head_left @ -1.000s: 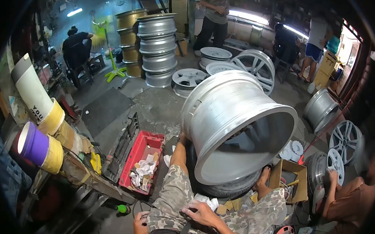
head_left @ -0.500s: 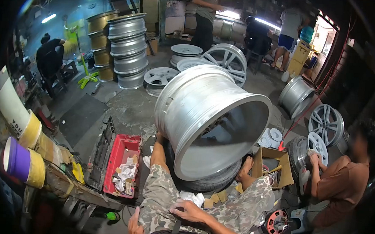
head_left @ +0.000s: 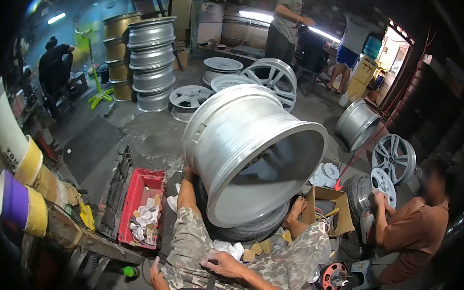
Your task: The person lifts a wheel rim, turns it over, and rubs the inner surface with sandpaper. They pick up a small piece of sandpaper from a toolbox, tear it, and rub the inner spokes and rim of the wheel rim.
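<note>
A large silver wheel rim (head_left: 237, 140) stands tilted between my legs, its wide hollow barrel facing me to the right. It rests on a black tire (head_left: 254, 227) on the floor, with my bare feet on either side. My right hand (head_left: 224, 264) lies on the lap of my camouflage shorts (head_left: 289, 255), fingers loosely stretched and holding nothing. Low beside my left thigh is my left hand (head_left: 159, 279), its fingers partly apart and nothing seen in them. Neither hand touches the rim.
A red toolbox tray (head_left: 144, 206) with crumpled paper is at left; a cardboard box (head_left: 333, 210) is at right. Beside it, a seated co-worker (head_left: 411, 228) handles a small grey rim (head_left: 383, 187). Stacked rims (head_left: 151, 62) and more people are behind.
My view has turned slightly right, so most things sit further left. A standing person at the back has moved right. My hands and the rim stay much the same.
</note>
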`<state>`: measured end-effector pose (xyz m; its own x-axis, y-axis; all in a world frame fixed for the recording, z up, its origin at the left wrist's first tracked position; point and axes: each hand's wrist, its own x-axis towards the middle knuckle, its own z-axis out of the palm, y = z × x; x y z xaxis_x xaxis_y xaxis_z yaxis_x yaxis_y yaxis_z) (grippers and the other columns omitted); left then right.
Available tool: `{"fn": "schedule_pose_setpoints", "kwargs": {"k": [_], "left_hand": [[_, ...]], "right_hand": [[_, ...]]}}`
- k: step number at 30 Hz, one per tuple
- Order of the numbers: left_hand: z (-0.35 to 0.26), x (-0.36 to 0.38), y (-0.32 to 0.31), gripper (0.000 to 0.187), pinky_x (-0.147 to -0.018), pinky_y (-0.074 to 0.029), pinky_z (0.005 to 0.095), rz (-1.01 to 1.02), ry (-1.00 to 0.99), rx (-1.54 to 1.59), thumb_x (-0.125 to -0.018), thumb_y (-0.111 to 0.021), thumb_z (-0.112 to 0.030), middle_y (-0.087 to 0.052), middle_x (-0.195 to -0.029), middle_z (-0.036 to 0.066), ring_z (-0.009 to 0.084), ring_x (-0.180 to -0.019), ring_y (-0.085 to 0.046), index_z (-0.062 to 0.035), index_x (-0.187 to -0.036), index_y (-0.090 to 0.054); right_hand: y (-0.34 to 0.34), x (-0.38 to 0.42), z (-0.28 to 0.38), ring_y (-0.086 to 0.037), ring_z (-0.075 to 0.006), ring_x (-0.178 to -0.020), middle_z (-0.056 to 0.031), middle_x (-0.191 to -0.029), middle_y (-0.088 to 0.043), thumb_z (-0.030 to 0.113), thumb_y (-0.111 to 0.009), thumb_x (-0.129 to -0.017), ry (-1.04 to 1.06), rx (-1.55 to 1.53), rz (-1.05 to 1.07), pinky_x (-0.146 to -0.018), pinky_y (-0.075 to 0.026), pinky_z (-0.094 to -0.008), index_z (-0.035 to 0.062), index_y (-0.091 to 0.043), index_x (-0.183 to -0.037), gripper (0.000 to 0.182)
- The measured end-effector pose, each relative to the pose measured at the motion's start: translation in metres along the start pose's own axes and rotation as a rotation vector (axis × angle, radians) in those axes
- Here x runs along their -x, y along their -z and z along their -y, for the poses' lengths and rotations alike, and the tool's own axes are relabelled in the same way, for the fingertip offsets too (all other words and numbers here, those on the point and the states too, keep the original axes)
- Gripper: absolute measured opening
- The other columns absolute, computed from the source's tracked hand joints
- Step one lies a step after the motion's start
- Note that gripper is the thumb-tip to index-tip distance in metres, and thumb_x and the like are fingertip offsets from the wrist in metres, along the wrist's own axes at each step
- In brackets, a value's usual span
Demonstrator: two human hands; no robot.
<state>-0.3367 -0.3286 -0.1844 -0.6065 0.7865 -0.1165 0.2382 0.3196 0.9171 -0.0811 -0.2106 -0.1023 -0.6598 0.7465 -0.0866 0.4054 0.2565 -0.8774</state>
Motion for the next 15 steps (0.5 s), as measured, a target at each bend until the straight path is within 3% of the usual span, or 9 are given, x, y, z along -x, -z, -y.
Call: {"fn": "schedule_pose_setpoints", "kwargs": {"k": [2,6,8,10,11,12,14,15], "left_hand": [[0.022,0.001,0.012,0.029,-0.102,-0.044,0.0420,0.019,-0.470,-0.554,-0.072,-0.053,0.006,-0.056,-0.141,0.021,0.0376,-0.118,-0.055,0.0140,-0.094,-0.071],[0.024,0.000,0.026,0.026,-0.102,-0.044,0.0443,0.148,-0.414,-0.683,-0.067,-0.060,0.003,-0.056,-0.141,0.021,0.0406,-0.120,-0.052,0.0154,-0.087,-0.070],[0.028,-0.004,0.026,0.026,-0.104,-0.042,0.0451,0.187,-0.396,-0.675,-0.069,-0.065,-0.001,-0.050,-0.147,0.023,0.0425,-0.123,-0.050,0.0117,-0.090,-0.073],[0.021,0.003,0.030,0.025,-0.108,-0.040,0.0460,0.140,-0.357,-0.567,-0.082,-0.060,-0.002,-0.059,-0.138,0.020,0.0413,-0.127,-0.049,0.0032,-0.102,-0.074],[0.022,0.002,0.030,0.022,-0.106,-0.042,0.0460,0.130,-0.419,-0.575,-0.093,-0.062,-0.012,-0.059,-0.138,0.019,0.0407,-0.126,-0.051,0.0020,-0.105,-0.074],[0.017,0.002,0.031,0.022,-0.106,-0.042,0.0460,0.134,-0.419,-0.574,-0.093,-0.062,-0.012,-0.059,-0.138,0.019,0.0407,-0.126,-0.051,0.0020,-0.105,-0.074],[0.003,0.003,0.033,0.024,-0.110,-0.039,0.0457,0.172,-0.406,-0.667,-0.079,-0.065,0.001,-0.048,-0.149,0.023,0.0431,-0.134,-0.045,0.0069,-0.101,-0.072],[0.003,0.001,0.032,0.024,-0.110,-0.039,0.0457,0.173,-0.401,-0.663,-0.079,-0.065,0.001,-0.048,-0.149,0.023,0.0431,-0.134,-0.045,0.0069,-0.101,-0.072]], "right_hand": [[-0.003,0.001,-0.009,-0.063,-0.0399,-0.090,-0.0217,-0.095,-0.063,0.029,-0.063,-0.098,-0.008,-0.020,-0.007,-0.080,-0.049,-0.0446,0.0005,-0.071,-0.107,0.031],[-0.009,0.003,-0.019,-0.063,-0.0391,-0.089,-0.0204,-0.093,-0.063,0.029,-0.063,-0.098,-0.004,-0.027,-0.001,-0.079,-0.049,-0.0436,0.0011,-0.071,-0.108,0.031],[-0.011,0.003,-0.020,-0.063,-0.0329,-0.090,-0.0174,-0.094,-0.064,0.027,-0.065,-0.098,0.010,-0.036,0.003,-0.081,-0.049,-0.0401,0.0009,-0.070,-0.106,0.028],[-0.010,0.004,-0.020,-0.063,-0.0331,-0.089,-0.0178,-0.093,-0.064,0.027,-0.065,-0.098,0.006,-0.031,-0.013,-0.081,-0.049,-0.0407,0.0012,-0.070,-0.106,0.028],[-0.010,0.004,-0.021,-0.063,-0.0331,-0.088,-0.0180,-0.092,-0.063,0.027,-0.065,-0.098,0.001,-0.031,-0.019,-0.080,-0.048,-0.0410,0.0011,-0.070,-0.106,0.027],[-0.009,0.005,-0.021,-0.063,-0.0332,-0.088,-0.0182,-0.092,-0.063,0.026,-0.065,-0.098,-0.005,-0.030,-0.024,-0.079,-0.048,-0.0414,0.0011,-0.070,-0.106,0.027],[-0.009,0.006,-0.019,-0.062,-0.0332,-0.087,-0.0183,-0.091,-0.062,0.026,-0.065,-0.098,-0.008,-0.038,-0.023,-0.079,-0.048,-0.0416,0.0008,-0.070,-0.106,0.027],[-0.008,0.007,-0.019,-0.062,-0.0332,-0.087,-0.0185,-0.090,-0.061,0.026,-0.065,-0.098,-0.006,-0.046,-0.022,-0.078,-0.048,-0.0418,0.0005,-0.070,-0.106,0.027]]}}
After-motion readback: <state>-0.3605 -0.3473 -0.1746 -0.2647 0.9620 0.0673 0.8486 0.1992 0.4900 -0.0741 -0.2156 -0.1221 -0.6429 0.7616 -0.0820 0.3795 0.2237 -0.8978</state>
